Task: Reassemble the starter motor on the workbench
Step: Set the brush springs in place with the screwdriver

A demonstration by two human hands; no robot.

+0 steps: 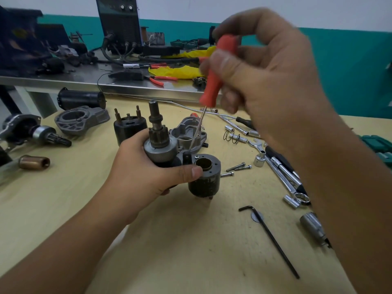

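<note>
While the left hand (148, 177) is gripping the grey-and-black starter drive assembly with pinion shaft (162, 145) above the beige workbench (191, 240), the right hand (265, 66) is pinching an orange-handled screwdriver (216, 71), tip angling down onto the assembly's black lever.

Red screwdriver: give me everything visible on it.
The screwdriver has a red, plastic-looking handle and a thin bare-metal shaft. The right hand grips the handle high above the bench, fingers curled round it, hiding part of it. It hangs tilted, tip down and slightly left, the shaft reaching the starter assembly that the left hand holds. The tip is too fine to tell its type or whether it touches. The handle is slightly blurred.
</note>
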